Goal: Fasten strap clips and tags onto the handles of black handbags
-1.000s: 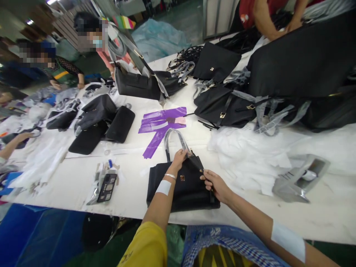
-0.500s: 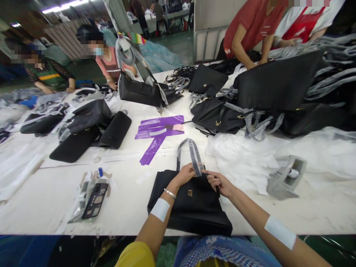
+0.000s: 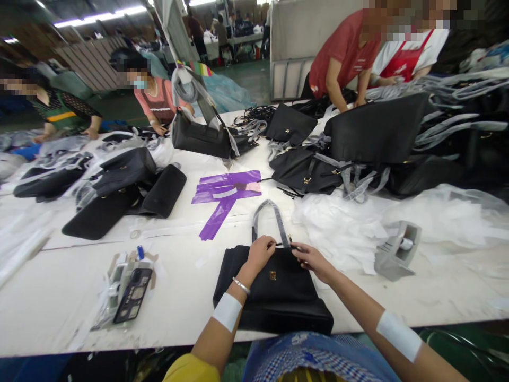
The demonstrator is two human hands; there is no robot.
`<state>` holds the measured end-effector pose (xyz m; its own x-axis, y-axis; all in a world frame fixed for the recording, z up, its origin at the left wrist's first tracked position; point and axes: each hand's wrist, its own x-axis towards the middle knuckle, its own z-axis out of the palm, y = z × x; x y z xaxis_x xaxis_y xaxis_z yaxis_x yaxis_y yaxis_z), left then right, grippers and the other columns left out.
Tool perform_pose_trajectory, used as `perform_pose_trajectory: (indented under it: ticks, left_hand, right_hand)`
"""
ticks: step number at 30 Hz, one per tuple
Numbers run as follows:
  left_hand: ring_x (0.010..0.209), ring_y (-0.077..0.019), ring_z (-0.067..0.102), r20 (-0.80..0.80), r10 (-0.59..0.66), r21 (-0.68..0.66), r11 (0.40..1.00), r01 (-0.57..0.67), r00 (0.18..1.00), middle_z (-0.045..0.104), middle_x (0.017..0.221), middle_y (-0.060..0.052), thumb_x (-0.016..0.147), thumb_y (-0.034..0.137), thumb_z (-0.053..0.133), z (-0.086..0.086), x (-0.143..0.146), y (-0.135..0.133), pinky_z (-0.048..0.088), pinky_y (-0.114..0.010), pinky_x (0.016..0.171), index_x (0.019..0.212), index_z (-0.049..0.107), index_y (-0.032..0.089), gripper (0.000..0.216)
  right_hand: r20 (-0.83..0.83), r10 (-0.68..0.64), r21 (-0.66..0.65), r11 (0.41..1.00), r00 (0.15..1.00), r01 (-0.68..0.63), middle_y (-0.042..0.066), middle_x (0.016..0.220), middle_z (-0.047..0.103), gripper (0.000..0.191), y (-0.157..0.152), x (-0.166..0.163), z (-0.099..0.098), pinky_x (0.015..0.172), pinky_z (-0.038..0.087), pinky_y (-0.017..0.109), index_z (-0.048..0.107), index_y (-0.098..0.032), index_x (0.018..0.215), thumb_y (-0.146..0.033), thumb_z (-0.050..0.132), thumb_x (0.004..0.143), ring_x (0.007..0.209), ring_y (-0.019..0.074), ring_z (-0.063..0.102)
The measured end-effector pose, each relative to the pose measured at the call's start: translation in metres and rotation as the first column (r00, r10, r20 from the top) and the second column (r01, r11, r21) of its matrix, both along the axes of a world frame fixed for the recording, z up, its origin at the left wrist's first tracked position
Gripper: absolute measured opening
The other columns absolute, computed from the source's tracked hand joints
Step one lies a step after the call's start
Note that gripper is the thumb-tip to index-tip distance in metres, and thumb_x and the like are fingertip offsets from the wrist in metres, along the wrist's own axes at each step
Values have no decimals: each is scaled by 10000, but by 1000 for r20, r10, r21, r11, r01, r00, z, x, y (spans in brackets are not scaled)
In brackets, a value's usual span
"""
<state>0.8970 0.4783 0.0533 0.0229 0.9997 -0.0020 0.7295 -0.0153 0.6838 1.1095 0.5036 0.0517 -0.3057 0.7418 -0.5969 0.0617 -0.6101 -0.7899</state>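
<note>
A black handbag (image 3: 274, 292) with a small gold clasp lies flat on the white table (image 3: 191, 297) just in front of me. Its wrapped grey handle (image 3: 265, 217) loops away from me. My left hand (image 3: 260, 252) is closed on the bag's top edge at the base of the handle. My right hand (image 3: 312, 258) pinches the same top edge a little to the right, fingers together on the opening. Both forearms carry a white band.
A phone in clear wrapping (image 3: 129, 291) lies at the left. Purple plastic strips (image 3: 226, 191) lie beyond the bag. A grey tape dispenser (image 3: 395, 249) and white wrapping (image 3: 358, 223) sit at the right. Many black bags (image 3: 374, 132) pile up farther back. Other people work across the table.
My view has risen and the bag has slid closer to the table's edge. Both hands have come together at the bag's top edge; the handle now lies flatter.
</note>
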Motion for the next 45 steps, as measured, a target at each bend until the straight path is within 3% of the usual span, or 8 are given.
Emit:
perform_pose_trajectory:
  ticks: [2,4,8,18,26,33,41,45]
  left_hand:
    - [878,-189,652,79,71,31,997,-74,994,717,918,-52,814,159,565,6,-1,-4,497,-314,842,913,706,197,176]
    - [881,-189,668,206,132,23,990,-140,970,724,929,-51,809,176,591,12,0,-7,516,-313,831,932,696,201,164]
    - [809,-181,695,447,177,-42,983,-177,877,732,875,-31,770,257,669,22,9,-12,546,-301,785,1000,666,209,235]
    - [857,-238,696,682,279,-255,957,-138,676,727,833,-41,673,420,749,1,17,-6,540,-325,819,864,641,174,329]
    - [735,-184,662,719,406,-415,902,-121,564,705,803,-65,656,479,758,-8,27,-12,546,-285,696,895,689,127,431]
    - [902,-193,654,756,433,-363,902,-235,491,714,940,-85,743,480,683,11,35,-13,521,-267,767,934,703,145,386]
    - [824,-183,653,726,381,-265,923,-279,572,711,869,-70,774,468,651,19,33,-15,527,-282,729,939,707,143,369]
    - [809,-172,650,738,371,-250,926,-282,564,704,872,-62,791,458,635,21,35,-16,529,-281,732,913,692,146,340]
  right_hand:
    - [239,18,367,924,971,-107,36,907,661,271,0,0,-1,645,555,278,699,-236,1030,-273,688,762,780,160,631]
    - [339,-25,637,742,940,-210,54,1056,659,230,3,-3,0,878,518,380,719,-256,1009,-283,637,795,992,214,618]
    - [348,18,769,567,937,-296,59,1123,651,263,8,-17,6,988,445,391,707,-277,1084,-298,599,844,1085,214,595]
    - [247,39,762,610,968,-219,3,795,719,117,5,-28,6,824,481,295,749,-244,801,-299,648,821,792,163,654]
    - [222,-69,609,789,973,-83,22,773,723,143,-2,-34,1,751,506,315,746,-206,808,-289,633,781,745,191,668]
    - [-277,122,335,942,953,-24,83,1287,612,517,0,-14,20,1043,403,426,627,-223,1200,-310,734,702,1197,252,557]
    - [-231,292,498,855,928,-145,66,1448,458,559,11,-3,21,1060,414,422,558,-250,1290,-307,690,750,1310,245,451]
    - [97,246,556,790,964,-258,48,1052,719,336,15,-3,16,817,569,353,648,-238,1166,-323,532,862,925,198,691]
